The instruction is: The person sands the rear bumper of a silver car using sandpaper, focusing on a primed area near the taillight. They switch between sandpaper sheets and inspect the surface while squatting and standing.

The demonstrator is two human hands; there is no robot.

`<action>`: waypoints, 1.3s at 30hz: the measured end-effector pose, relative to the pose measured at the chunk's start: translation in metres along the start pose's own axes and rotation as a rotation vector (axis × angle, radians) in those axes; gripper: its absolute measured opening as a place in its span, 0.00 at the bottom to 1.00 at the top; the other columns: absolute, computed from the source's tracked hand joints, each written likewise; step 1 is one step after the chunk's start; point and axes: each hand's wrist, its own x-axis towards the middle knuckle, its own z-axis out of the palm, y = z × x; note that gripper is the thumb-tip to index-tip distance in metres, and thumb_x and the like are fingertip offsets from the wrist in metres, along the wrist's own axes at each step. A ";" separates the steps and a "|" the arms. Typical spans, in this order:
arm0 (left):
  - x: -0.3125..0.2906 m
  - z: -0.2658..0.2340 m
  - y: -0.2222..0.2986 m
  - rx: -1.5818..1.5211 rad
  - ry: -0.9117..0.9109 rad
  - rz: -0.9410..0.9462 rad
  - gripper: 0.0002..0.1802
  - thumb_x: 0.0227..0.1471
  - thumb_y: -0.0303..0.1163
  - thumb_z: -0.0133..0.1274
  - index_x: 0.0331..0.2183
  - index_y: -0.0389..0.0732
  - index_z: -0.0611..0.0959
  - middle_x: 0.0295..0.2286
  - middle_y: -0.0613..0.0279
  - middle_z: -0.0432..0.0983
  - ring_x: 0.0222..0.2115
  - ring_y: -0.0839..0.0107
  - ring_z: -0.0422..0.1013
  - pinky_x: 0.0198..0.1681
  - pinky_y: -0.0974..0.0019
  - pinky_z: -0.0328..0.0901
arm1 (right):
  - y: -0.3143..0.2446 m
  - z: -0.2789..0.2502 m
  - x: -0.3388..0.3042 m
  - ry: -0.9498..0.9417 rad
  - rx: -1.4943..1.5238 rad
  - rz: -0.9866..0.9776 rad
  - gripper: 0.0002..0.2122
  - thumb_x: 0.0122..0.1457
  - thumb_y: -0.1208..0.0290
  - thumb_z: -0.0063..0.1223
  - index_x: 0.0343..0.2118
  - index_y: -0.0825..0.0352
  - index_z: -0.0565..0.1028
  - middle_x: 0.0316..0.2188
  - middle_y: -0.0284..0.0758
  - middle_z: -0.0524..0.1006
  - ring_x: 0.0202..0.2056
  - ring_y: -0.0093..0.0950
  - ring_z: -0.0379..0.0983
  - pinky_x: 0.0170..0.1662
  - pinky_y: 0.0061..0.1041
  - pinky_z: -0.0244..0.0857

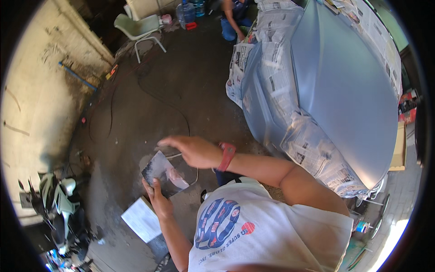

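My left hand (158, 199) grips the lower left edge of a flat grey-and-white panel (159, 164), its thumb lying on top. The panel has a dark speckled border on its left and a pinkish patch near its middle. My right hand (192, 150) is just above the panel's upper edge, fingers stretched out to the left, with nothing visible in them. A red watch or band (227, 156) is round my right wrist. Below the left hand, a white rectangular sheet (142, 219) lies low by my left forearm.
At the right stands a grey-blue car body (344, 90) partly masked with newspaper (281, 75). Another person (234, 22) crouches behind it. A chair (138, 28), water jugs (186, 13) and a dark cable (167, 97) are farther off. A motorbike (61, 199) stands at left.
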 end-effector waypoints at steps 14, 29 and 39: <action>0.188 0.173 0.059 -0.307 0.046 0.176 0.39 0.69 0.40 0.54 0.72 0.40 0.59 0.64 0.47 0.66 0.62 0.51 0.68 0.65 0.46 0.65 | 0.038 -0.090 0.124 -0.145 -0.304 -0.442 0.22 0.66 0.66 0.53 0.63 0.43 0.70 0.61 0.39 0.70 0.69 0.50 0.61 0.69 0.67 0.52; 0.431 0.283 0.141 -0.154 -0.221 0.162 0.35 0.71 0.36 0.51 0.71 0.35 0.61 0.65 0.48 0.64 0.62 0.55 0.65 0.65 0.53 0.62 | 0.170 -0.164 0.315 -0.071 -0.988 0.071 0.22 0.59 0.68 0.59 0.57 0.45 0.78 0.60 0.37 0.71 0.68 0.47 0.64 0.65 0.74 0.54; 0.626 0.300 0.220 -0.125 -0.104 0.192 0.38 0.71 0.41 0.52 0.71 0.34 0.60 0.66 0.45 0.62 0.63 0.51 0.65 0.64 0.50 0.64 | 0.201 -0.132 0.512 -0.060 -0.884 0.006 0.19 0.58 0.70 0.63 0.52 0.44 0.80 0.60 0.35 0.70 0.70 0.46 0.61 0.69 0.76 0.46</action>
